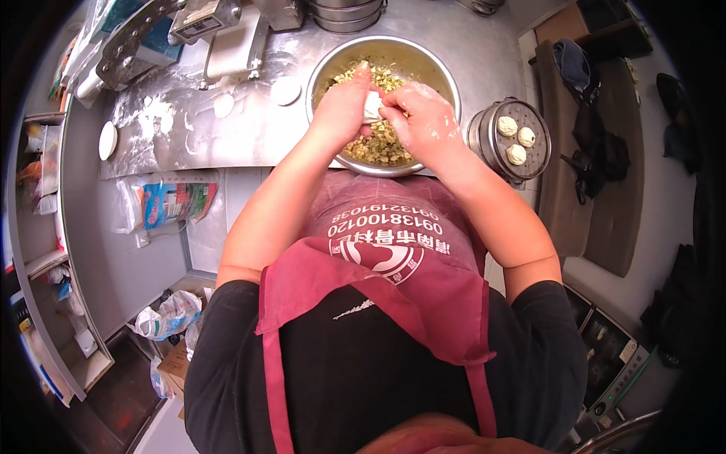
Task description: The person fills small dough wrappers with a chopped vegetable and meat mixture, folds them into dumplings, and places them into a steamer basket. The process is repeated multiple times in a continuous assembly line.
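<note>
Over a wide steel bowl (451,76) of chopped yellow-green filling (382,147), both hands work on one white dough bun (372,107). My left hand (342,107) cups it from the left with the thumb pointing up. With fingertips pinched together, my right hand (420,117) grips the dough's edge from the right; flour dusts its knuckles. The bun's underside is hidden by the fingers. To the right, a round steamer tray (538,155) holds three pleated buns (516,155).
Flat dough rounds (286,91) lie on the floury steel table (242,144) left of the bowl. A dough machine (136,49) stands at the far left, stacked steel steamers (345,15) at the back. A small white dish (108,141) sits near the table's left end.
</note>
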`<state>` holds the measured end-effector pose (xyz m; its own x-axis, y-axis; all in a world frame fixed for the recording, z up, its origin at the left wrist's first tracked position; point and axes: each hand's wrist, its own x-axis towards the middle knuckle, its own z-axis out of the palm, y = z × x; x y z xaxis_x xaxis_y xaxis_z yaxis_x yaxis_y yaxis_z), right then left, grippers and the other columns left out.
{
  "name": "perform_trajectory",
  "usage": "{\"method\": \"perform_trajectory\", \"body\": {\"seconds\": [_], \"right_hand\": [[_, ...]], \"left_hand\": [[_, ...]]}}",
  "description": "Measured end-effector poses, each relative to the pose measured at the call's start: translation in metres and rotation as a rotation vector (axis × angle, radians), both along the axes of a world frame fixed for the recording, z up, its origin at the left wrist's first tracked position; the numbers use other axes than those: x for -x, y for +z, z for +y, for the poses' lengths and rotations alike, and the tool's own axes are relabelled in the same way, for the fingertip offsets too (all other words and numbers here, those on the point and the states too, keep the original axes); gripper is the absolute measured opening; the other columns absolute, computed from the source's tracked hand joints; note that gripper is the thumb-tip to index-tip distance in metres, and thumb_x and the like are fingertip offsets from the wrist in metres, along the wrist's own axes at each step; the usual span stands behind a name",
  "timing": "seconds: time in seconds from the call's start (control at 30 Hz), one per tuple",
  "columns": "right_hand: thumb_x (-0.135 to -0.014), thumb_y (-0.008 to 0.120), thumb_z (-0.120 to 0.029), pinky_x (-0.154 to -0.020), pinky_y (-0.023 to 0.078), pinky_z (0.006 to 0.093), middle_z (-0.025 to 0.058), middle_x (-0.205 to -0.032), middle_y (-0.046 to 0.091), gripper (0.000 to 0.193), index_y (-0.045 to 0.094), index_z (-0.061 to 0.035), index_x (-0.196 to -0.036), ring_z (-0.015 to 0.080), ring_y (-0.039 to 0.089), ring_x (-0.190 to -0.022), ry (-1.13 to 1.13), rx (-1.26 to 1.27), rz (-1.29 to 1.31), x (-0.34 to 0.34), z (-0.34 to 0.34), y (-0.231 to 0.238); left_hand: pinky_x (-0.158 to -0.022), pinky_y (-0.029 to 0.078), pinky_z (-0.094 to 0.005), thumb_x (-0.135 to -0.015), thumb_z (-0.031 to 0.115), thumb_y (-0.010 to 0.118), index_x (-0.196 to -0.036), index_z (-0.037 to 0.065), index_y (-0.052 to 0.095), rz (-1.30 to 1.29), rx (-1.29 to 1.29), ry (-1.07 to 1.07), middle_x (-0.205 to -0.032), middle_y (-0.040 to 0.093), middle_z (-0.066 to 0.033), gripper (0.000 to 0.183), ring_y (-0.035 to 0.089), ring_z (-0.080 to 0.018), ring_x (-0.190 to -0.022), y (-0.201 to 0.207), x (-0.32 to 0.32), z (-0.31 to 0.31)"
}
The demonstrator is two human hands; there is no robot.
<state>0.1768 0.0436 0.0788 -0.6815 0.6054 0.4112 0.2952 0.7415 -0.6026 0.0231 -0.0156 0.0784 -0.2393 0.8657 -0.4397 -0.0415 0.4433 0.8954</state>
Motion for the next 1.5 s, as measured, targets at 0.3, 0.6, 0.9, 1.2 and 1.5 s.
{"method": "perform_trajectory", "body": {"seconds": [0.3, 0.6, 0.9, 1.2, 1.5], "right_hand": [[-0.083, 0.063, -0.014, -0.075, 0.047, 0.0455, 0.0166, -0.083, 0.064, 0.01, 0.064, -0.0039, -0.085, 0.0361, 0.061, -0.083, 0.001, 0.058, -0.027, 0.002, -0.002, 0.003], [-0.083, 0.062, -0.013, -0.075, 0.047, 0.0467, 0.0173, -0.08, 0.064, 0.01, 0.063, -0.0035, -0.084, 0.0375, 0.061, -0.08, 0.04, 0.061, -0.066, 0.003, -0.005, 0.001], [-0.084, 0.061, -0.014, -0.071, 0.047, 0.0472, 0.0174, -0.079, 0.064, 0.012, 0.062, -0.0034, -0.081, 0.037, 0.061, -0.077, 0.018, -0.027, 0.023, 0.006, -0.003, 0.0], [-0.08, 0.068, -0.017, -0.075, 0.049, 0.0444, 0.013, -0.08, 0.065, 0.024, 0.066, -0.0055, -0.101, 0.0335, 0.062, -0.077, -0.041, -0.007, 0.133, -0.007, -0.011, 0.021], [-0.074, 0.071, -0.017, -0.091, 0.045, 0.0419, 0.0151, -0.112, 0.057, 0.054, 0.054, -0.0104, -0.124, 0.0333, 0.055, -0.104, -0.079, -0.038, 0.016, -0.055, -0.021, -0.014]], "left_hand": [[-0.035, 0.034, -0.0222, -0.099, 0.055, 0.028, -0.088, 0.006, 0.065, -0.181, 0.042, -0.064, -0.067, 0.062, -0.0021, 0.063, 0.049, -0.0094, -0.041, 0.012, 0.009, 0.001], [-0.04, 0.038, -0.0221, -0.097, 0.06, 0.03, -0.086, 0.007, 0.065, -0.173, 0.136, -0.077, -0.071, 0.064, -0.002, 0.065, 0.054, -0.0117, -0.046, 0.003, 0.011, 0.006], [-0.039, 0.038, -0.0216, -0.098, 0.058, 0.032, -0.089, 0.005, 0.064, -0.07, 0.059, -0.081, -0.072, 0.064, -0.0047, 0.062, 0.053, -0.011, -0.046, -0.004, 0.012, 0.008], [-0.044, 0.044, -0.0242, -0.097, 0.06, 0.03, -0.103, 0.004, 0.058, -0.573, 0.006, 0.012, -0.074, 0.062, -0.0064, 0.063, 0.057, -0.014, -0.056, -0.004, 0.011, 0.006], [-0.095, 0.045, -0.0443, -0.096, 0.064, 0.024, -0.133, -0.001, 0.044, -0.749, 0.052, -0.038, -0.12, 0.059, -0.0178, 0.077, 0.057, -0.0241, -0.111, -0.027, -0.062, 0.023]]}}
